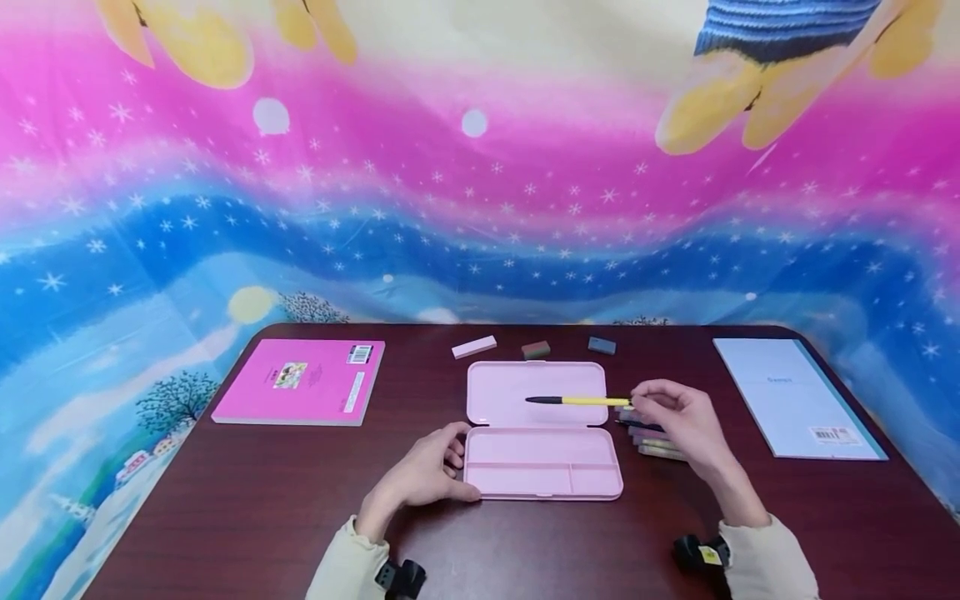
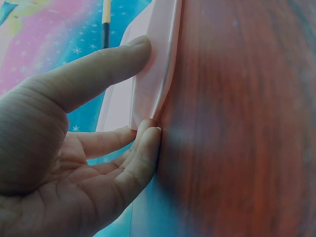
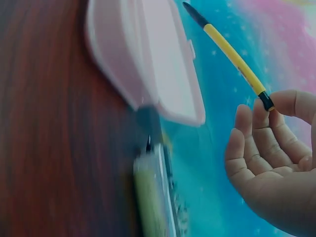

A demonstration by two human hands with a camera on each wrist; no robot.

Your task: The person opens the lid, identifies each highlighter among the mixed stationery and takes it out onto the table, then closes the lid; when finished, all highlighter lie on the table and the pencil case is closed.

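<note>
A pink pencil case (image 1: 517,478) lies unfolded on the table, its lid (image 1: 536,379) tipped back and its divided tray facing up. My left hand (image 1: 426,468) holds the tray's left end, thumb at the front corner and fingers along the side; the left wrist view shows the thumb (image 2: 118,61) on the pink wall. Between thumb and fingertips, my right hand (image 1: 686,421) pinches the black end of a yellow-and-black pen (image 1: 592,402). The pen is held up level, its dark tip pointing left over the lid. Below the right hand lie several pens and markers (image 1: 662,448).
Behind the case sit a pale eraser (image 1: 474,347), a red-and-green block (image 1: 536,350) and a blue-grey block (image 1: 602,345). A pink book (image 1: 300,379) lies at the left, a light blue notebook (image 1: 798,396) at the right. A printed cloth (image 1: 480,208) hangs behind the table.
</note>
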